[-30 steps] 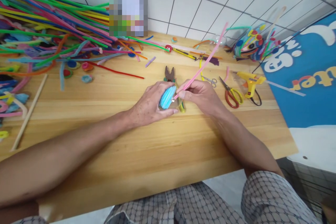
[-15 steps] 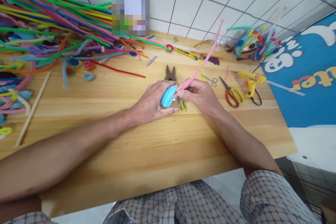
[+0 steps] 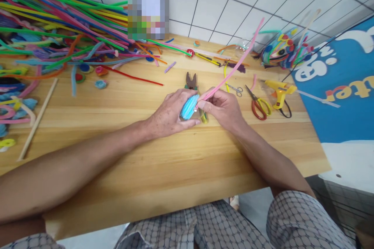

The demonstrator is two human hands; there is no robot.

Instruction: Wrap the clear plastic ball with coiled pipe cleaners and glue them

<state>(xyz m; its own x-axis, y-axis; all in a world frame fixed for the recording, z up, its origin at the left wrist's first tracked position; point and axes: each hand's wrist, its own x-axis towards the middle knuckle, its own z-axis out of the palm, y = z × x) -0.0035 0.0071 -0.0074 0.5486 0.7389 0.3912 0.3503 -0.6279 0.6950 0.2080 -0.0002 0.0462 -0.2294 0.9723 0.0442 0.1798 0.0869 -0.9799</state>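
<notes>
My left hand (image 3: 172, 112) is closed around a blue striped bundle (image 3: 189, 107) that looks wound from pipe cleaners. Between the thumb and fingers of my right hand (image 3: 220, 107) is a long pink pipe cleaner (image 3: 238, 64), its free end slanting up to the right. The pinched end lies against the right side of the blue bundle, where a small shiny bit shows; I cannot tell whether they are joined. Just beyond my hands are pliers (image 3: 191, 80), jaws pointing away, the handles partly hidden.
Many coloured pipe cleaners (image 3: 87, 19) heap at the back left, near a wooden stick (image 3: 37, 120). To the right lie scissors (image 3: 258, 103), small scissors (image 3: 237, 90) and a yellow glue gun (image 3: 279, 93). A colourful fish-like figure (image 3: 282, 50) and a yellow cutter (image 3: 207, 59) are farther back.
The pink pipe cleaner's free end has swung to the right and slightly up. Both hands stay nearly in place, still holding the same things; the whole view has shifted slightly.
</notes>
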